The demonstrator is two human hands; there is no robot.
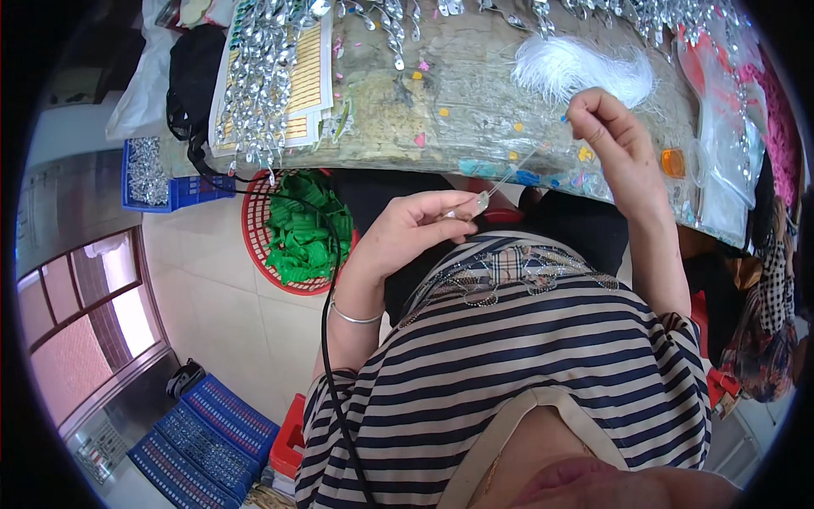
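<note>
Stained work table fills the far side of my view; leftmost I see a blue bin of clear beads, then gem strands that look finished, then a red basket of green pieces; the left hand pinches a small clear piece just off the near edge; fine thread leads from it toward the right hand, thumb and forefinger closed, seemingly on its end; beyond lies a white thread bundle; I judge this piece threaded but unfinished, with plenty of thread unused.
</note>
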